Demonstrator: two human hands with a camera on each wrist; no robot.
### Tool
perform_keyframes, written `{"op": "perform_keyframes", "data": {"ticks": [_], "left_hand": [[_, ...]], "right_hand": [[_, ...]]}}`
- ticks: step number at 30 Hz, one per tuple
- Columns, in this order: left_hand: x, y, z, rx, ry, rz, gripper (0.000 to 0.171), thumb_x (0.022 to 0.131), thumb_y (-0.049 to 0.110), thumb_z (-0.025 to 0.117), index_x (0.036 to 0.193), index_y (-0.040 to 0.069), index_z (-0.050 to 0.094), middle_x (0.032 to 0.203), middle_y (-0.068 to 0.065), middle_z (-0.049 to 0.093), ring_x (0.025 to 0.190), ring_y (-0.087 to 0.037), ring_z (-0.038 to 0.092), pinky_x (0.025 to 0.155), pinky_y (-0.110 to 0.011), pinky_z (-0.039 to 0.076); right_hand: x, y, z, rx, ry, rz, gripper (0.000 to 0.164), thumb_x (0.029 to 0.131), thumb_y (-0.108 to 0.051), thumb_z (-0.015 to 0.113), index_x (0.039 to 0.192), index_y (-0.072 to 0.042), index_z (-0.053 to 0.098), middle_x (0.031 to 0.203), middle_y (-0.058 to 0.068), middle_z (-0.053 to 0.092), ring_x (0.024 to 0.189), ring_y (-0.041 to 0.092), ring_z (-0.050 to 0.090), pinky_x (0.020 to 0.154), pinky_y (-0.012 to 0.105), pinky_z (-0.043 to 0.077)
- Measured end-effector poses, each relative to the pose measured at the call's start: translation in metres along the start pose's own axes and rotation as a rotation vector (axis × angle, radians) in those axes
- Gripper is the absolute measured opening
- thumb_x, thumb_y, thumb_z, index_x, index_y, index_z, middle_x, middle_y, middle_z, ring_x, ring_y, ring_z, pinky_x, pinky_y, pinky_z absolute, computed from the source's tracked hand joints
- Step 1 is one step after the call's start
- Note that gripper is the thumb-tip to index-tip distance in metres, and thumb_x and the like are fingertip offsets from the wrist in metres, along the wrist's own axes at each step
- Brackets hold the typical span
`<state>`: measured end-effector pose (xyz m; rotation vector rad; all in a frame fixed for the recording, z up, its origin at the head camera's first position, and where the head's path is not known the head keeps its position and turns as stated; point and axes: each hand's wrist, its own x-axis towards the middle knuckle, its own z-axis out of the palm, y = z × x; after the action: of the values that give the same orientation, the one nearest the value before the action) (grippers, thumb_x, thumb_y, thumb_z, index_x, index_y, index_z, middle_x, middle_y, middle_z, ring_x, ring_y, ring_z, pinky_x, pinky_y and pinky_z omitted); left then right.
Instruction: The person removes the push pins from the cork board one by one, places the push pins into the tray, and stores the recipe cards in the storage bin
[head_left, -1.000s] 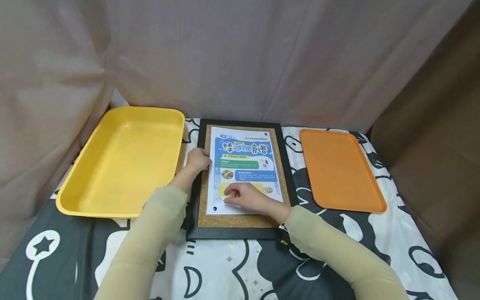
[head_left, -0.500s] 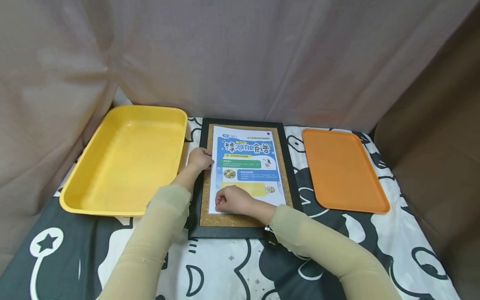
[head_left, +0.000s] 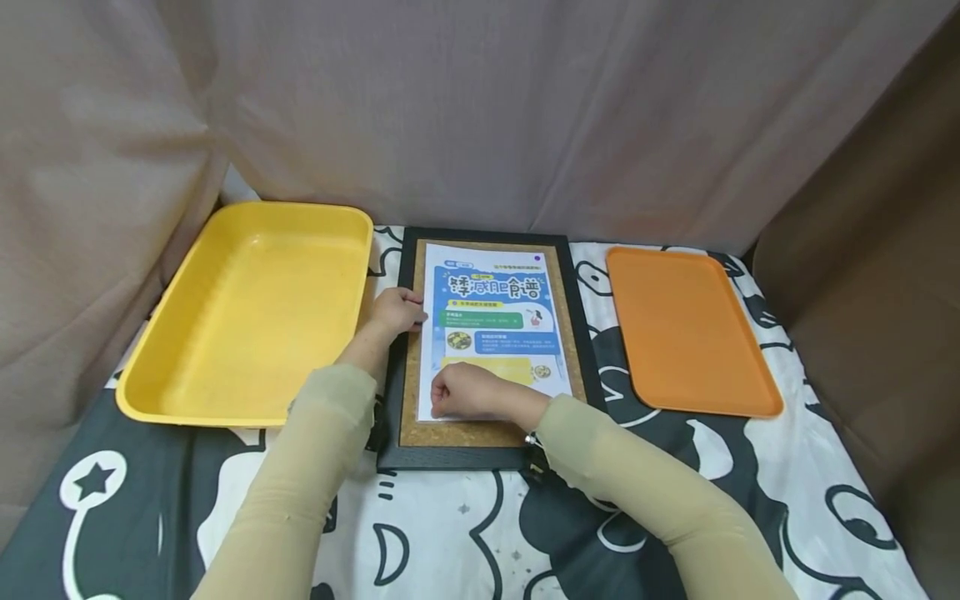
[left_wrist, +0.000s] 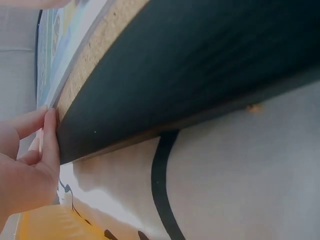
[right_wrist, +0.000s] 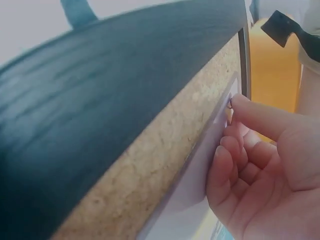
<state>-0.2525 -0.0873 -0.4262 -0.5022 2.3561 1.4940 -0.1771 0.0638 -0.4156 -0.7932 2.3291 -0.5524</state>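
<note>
A printed poster sheet [head_left: 498,342] with Chinese lettering lies on a cork board [head_left: 465,433] in a black frame. A purple pushpin [head_left: 537,258] sits in the sheet's upper right corner. My right hand [head_left: 472,392] is at the lower left corner, thumb and forefinger pinching a small pushpin [right_wrist: 230,104], mostly hidden by the fingers; its other fingers are curled. My left hand [head_left: 397,312] rests across the frame's left side, its fingertips on the sheet's left edge. In the left wrist view, the thumb and finger of that hand [left_wrist: 30,155] lie fairly straight against the edge.
Left of the board is a deep yellow tray [head_left: 247,317], close beside my left forearm. A flat orange tray [head_left: 690,333] lies to the right. A patterned black-and-white cloth [head_left: 450,533] covers the table, and a grey-brown curtain [head_left: 480,117] hangs behind.
My right hand has moved down and left, from over the sheet onto the blue pushpin at its lower left corner, and now pinches it. The left hand stays at the left edge.
</note>
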Motion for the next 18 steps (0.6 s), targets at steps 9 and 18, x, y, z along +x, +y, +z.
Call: {"op": "perform_keyframes", "data": {"ticks": [9, 18], "left_hand": [[0.003, -0.001, -0.001, -0.004, -0.012, -0.003, 0.029, 0.091, 0.009, 0.058, 0.120, 0.004, 0.056, 0.116, -0.015, 0.059, 0.097, -0.024, 0.063, 0.082, -0.031, 0.055], [0.000, -0.002, -0.002, -0.022, -0.015, 0.021, 0.032, 0.090, 0.006, 0.058, 0.121, 0.003, 0.055, 0.117, -0.016, 0.059, 0.096, -0.025, 0.063, 0.081, -0.030, 0.055]], "right_hand": [[0.001, 0.006, -0.001, 0.077, -0.028, -0.009, 0.018, 0.087, -0.018, 0.065, 0.071, -0.012, 0.063, 0.056, -0.005, 0.048, 0.052, 0.008, 0.042, 0.051, 0.018, 0.032], [-0.003, 0.018, -0.011, 0.230, -0.162, -0.111, 0.014, 0.090, -0.014, 0.061, 0.079, -0.005, 0.066, 0.057, -0.004, 0.048, 0.052, 0.007, 0.040, 0.053, 0.017, 0.033]]}}
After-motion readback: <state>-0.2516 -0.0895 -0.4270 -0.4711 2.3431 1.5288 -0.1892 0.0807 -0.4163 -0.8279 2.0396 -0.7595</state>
